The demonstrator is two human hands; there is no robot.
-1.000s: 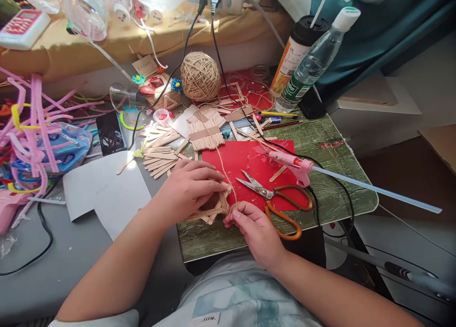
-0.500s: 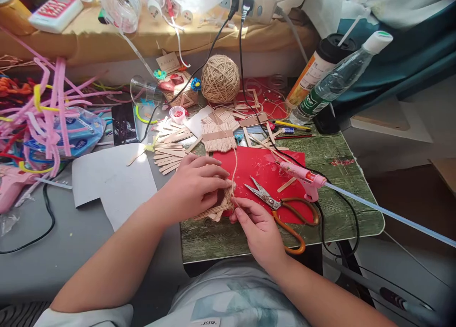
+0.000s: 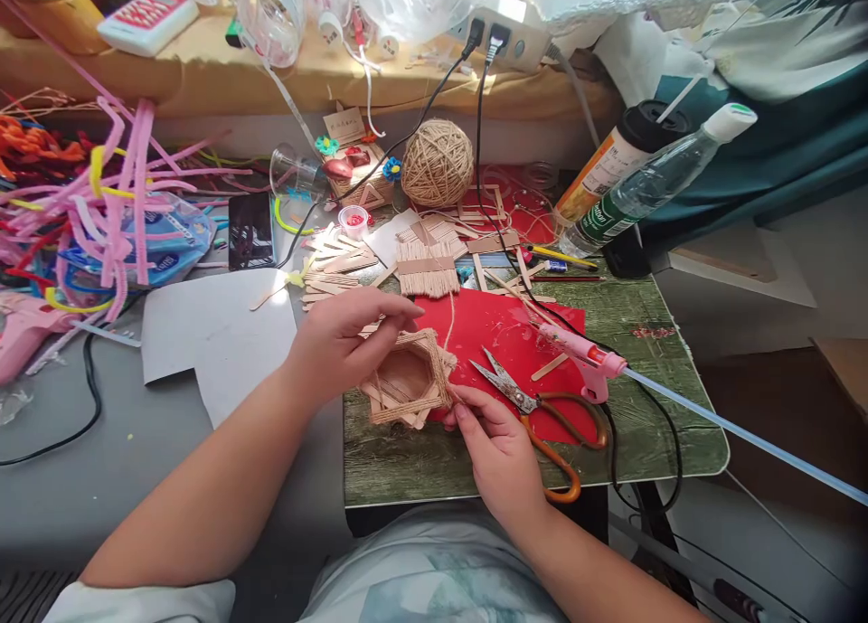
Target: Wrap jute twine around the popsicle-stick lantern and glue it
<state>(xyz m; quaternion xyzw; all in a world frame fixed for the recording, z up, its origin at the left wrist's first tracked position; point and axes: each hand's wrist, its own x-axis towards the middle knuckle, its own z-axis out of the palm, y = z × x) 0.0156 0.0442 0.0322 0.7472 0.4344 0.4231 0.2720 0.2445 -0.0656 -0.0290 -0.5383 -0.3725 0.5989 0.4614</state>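
A small many-sided box of craft sticks [image 3: 405, 416], its rim wrapped in brown twine, sits tilted in front of me. My left hand [image 3: 343, 338] is over the box's far left side, fingers loosely curved and thumb apart, with no visible grip; some fingers are hidden. At the right corner of the box, my right hand [image 3: 500, 438] pinches the twine between thumb and forefinger. One twine strand [image 3: 451, 320] runs from the box's right side back toward the stick pile. Scissors [image 3: 514, 393] with orange handles lie open just right of my right hand.
A red sheet [image 3: 498, 320] lies under the scissors. Beside it rests a pink glue gun [image 3: 583, 352] with a long glue stick and cable. Farther back are a twine ball [image 3: 438, 164], craft sticks [image 3: 427, 270], a bottle [image 3: 651, 193] and a cup [image 3: 603, 166]. Pipe cleaners [image 3: 139, 180] heap at left.
My left hand has lifted and drawn left off the box, uncovering its wrapped rim and hollow inside. The right hand keeps its pinch at the corner. The camera view has shifted slightly.
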